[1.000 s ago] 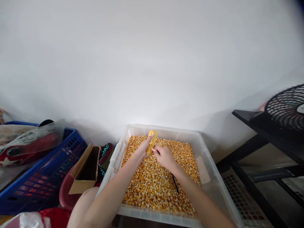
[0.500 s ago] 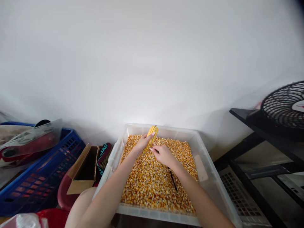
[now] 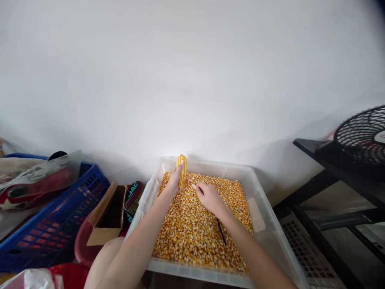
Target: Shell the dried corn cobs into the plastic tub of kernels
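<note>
Cob (image 3: 183,176) upright in my left hand (image 3: 173,180), over a tub of kernels

From the head camera, I have the cob standing nearly upright over the left rear part of the clear plastic tub (image 3: 270,226), its tip showing against the far rim. My left hand is wrapped round it from the left side, thumb along the front; I judge that this grip steadies the cob and leaves its right face bare to my other side.

My right hand (image 3: 209,197) is just beside the cob, apart from it, with fingers curled in. A dark thing (image 3: 201,191) shows at the thumb, apparently pinched there. A black strip (image 3: 221,231) shows by my wrist; I cannot tell whether the two are one piece.

Loose kernels (image 3: 186,233) spread beneath both hands. The tub probably sits right in front of me so that anything dropping off the cob lands inside its walls.

To my left, beyond the tub, stand a cardboard box (image 3: 104,237) and a blue basket (image 3: 90,192); to my right, a fan (image 3: 361,136) rests on a black stand (image 3: 306,148). With these off to the sides, my forearms seem to have free reach over the tub.
</note>
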Demonstrator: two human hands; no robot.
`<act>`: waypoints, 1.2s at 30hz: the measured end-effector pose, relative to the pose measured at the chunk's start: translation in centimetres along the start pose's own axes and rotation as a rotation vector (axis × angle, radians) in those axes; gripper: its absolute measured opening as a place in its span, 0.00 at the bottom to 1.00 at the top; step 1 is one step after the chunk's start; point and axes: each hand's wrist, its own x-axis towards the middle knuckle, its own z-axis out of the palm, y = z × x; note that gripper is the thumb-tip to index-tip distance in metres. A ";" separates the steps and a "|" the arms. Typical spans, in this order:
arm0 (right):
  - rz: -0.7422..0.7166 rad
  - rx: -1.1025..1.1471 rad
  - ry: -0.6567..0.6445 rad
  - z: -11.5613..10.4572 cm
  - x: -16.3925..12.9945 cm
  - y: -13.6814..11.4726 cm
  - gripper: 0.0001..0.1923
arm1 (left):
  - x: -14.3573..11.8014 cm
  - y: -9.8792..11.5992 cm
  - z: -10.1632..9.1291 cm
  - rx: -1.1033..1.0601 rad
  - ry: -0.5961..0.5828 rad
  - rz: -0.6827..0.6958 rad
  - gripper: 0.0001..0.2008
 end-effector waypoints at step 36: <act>-0.021 -0.037 -0.208 -1.5 0.3 0.7 0.15 | -2.1 -0.4 1.2 0.456 -0.447 0.154 0.18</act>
